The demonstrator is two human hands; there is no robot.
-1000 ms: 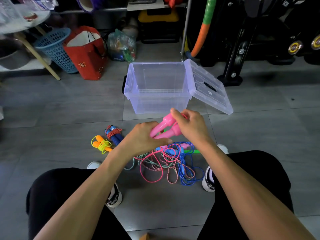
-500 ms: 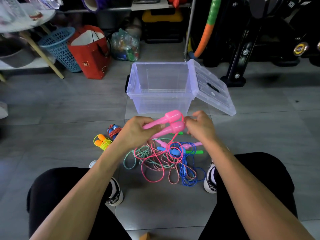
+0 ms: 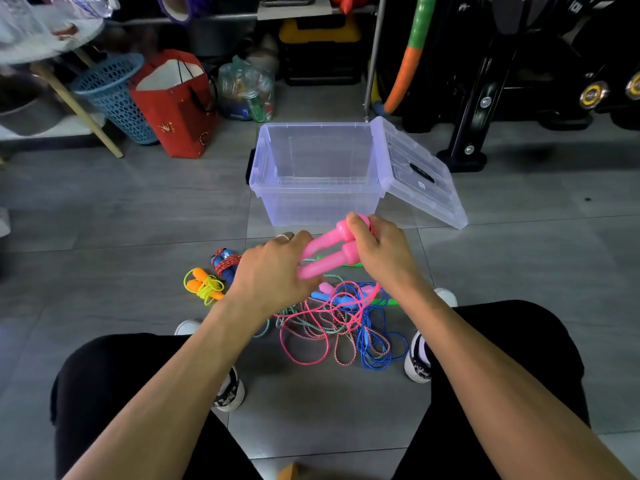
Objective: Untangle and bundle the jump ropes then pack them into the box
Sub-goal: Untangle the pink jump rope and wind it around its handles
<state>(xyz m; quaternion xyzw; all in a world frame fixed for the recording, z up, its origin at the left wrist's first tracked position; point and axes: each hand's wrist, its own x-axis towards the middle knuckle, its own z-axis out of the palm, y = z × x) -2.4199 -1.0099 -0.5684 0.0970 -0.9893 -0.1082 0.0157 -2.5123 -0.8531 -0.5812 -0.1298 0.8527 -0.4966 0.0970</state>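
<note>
Two pink rope handles (image 3: 329, 252) lie side by side between my hands, above the floor. My left hand (image 3: 273, 271) grips their lower ends and my right hand (image 3: 377, 251) closes over their thick top ends. Their pink cord hangs down into a tangle of ropes (image 3: 343, 323) on the tiles, mixed with blue, green and red-white cords. A bundled yellow rope with orange handles (image 3: 204, 285) and a bundled blue-handled rope with red cord (image 3: 225, 265) lie to the left. The clear plastic box (image 3: 311, 202) stands open behind, its lid (image 3: 419, 174) leaning off its right side.
A red paper bag (image 3: 176, 105), a blue mesh basket (image 3: 114, 95) and a bag of bottles (image 3: 247, 90) stand at the back left. Black exercise equipment (image 3: 485, 98) fills the back right. My knees and shoes (image 3: 419, 355) flank the tangle.
My right hand let go of the handle tops half a second ago and has closed over them again. The handles sit slightly more tilted, and the pink cord has shifted in the tangle.
</note>
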